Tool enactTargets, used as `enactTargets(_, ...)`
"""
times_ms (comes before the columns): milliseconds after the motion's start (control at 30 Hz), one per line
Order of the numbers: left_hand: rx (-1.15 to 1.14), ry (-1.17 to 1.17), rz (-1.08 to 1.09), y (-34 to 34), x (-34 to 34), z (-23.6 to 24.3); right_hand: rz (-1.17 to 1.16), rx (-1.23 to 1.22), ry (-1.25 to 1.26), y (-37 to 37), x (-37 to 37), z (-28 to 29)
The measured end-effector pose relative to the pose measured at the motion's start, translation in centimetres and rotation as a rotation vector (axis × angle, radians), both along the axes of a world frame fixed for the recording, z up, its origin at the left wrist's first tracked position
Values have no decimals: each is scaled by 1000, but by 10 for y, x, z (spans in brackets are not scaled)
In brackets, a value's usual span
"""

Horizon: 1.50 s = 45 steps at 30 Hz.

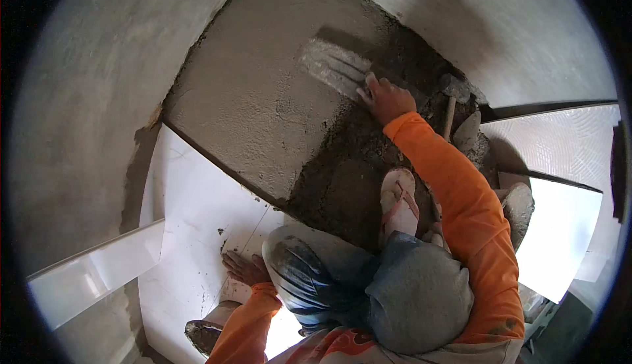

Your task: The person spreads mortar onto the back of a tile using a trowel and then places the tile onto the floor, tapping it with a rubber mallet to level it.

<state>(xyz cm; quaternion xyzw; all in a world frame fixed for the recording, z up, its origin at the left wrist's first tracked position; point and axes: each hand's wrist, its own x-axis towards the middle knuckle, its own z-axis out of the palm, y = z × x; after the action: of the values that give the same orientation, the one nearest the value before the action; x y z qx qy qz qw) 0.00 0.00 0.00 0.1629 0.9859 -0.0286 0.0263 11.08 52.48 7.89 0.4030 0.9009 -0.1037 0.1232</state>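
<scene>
My right hand [390, 99] is closed round the handle of a long, flat plastering trowel [334, 67], its blade coated with mortar. The blade lies on or just over the smooth grey mortar bed [243, 94]; I cannot tell whether it touches. Down at the lower left, my left hand [245, 268] rests with fingers spread on white floor tiles [191, 212] beside my knee. Dark, loose, rough mortar [349, 179] lies between the smooth bed and my sandalled foot [399, 202].
Grey plastered walls [99, 100] meet the bed at left and far right. A wooden-handled hammer [451, 104] and a mortar-caked tool [467, 131] lie right of my forearm. White tiles [559, 232] stand at right. A mortar-smeared round rim [203, 336] shows at lower left.
</scene>
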Motion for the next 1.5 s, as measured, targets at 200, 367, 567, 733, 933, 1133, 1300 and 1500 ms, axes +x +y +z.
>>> enactTargets(200, -155, 23, 15, 9, 1, -9, 485, 173, 193, -62, -10, -13)
enactTargets(367, -139, 66, -35, -9, 0, -32, 260, 88, 154, -27, -33, -37)
enactTargets(567, -71, 20, -45, 11, -6, -10, -368, 12, 4, 110, -17, 0)
enactTargets(733, -266, 231, -46, -15, -14, -43, -514, 121, 129, 96, 41, 12)
enactTargets(933, -11, 161, -88, 36, -6, -24, -954, -237, 547, 13, 114, 11)
enactTargets(1133, 317, 44, -266, 111, 27, 5, -960, -190, 686, -6, 108, -39)
enactTargets(1300, 598, -130, -253, 150, 36, 50, -604, 161, 1142, -61, 213, 78)
enactTargets(1500, 854, -380, -157, 167, 66, 113, -1162, 1062, 851, -147, 524, 108)
